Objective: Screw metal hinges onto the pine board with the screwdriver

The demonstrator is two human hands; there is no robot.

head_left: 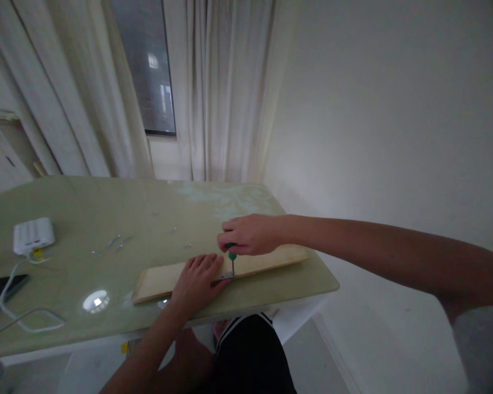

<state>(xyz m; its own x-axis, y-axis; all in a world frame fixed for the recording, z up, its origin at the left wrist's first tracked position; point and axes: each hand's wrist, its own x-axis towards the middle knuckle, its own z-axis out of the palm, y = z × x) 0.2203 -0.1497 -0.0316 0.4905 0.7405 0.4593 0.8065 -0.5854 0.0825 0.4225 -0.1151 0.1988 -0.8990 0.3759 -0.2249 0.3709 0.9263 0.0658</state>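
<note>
My right hand (246,235) is closed round the green handle of a screwdriver (232,264), whose shaft points straight down. Its tip meets a small metal bracket (227,276) at the near edge of a pale wooden board (160,280). My left hand (199,279) grips the board just left of the bracket, fingers across the top and thumb along the near edge beside the metal. The board lies along the table's front side. Whether a screw sits under the tip is too small to tell.
Several small metal pieces, perhaps screws, (114,241) lie loose on the green-topped table (107,202). On the left are a white box-shaped device (33,235), a pale cable (36,329) and a dark phone-like slab (0,293). A white wall (386,137) stands to the right.
</note>
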